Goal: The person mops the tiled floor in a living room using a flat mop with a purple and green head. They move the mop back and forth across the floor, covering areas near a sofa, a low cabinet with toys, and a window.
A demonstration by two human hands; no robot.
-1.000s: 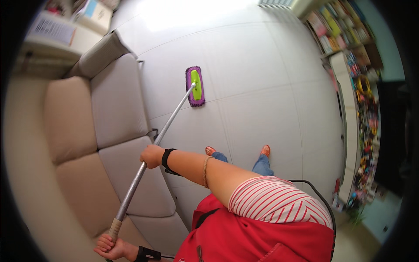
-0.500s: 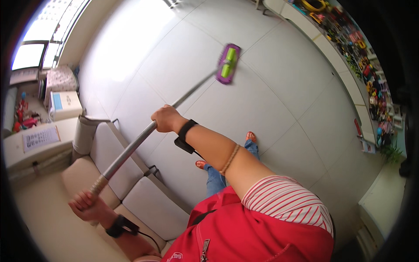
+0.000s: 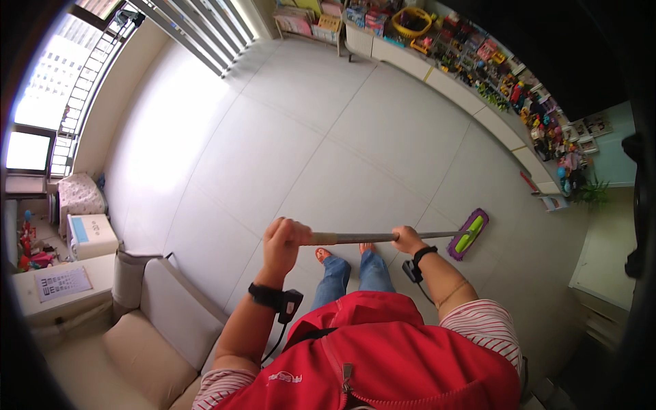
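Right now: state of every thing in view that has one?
left hand: closed around the pole's top end
right hand: closed around the pole, lower down
mop pole: held across the body, roughly level
mop head: flat on the tiled floor
window blinds: slats open, light passing
sofa: unoccupied

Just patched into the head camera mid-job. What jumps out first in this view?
A long grey mop pole runs across the middle of the picture, gripped by the left hand at its near end and the right hand further along. Its purple and green mop head lies flat on the pale tiled floor at the right. A beige sofa fills the lower left, and shelves crowded with colourful toys line the upper right wall.
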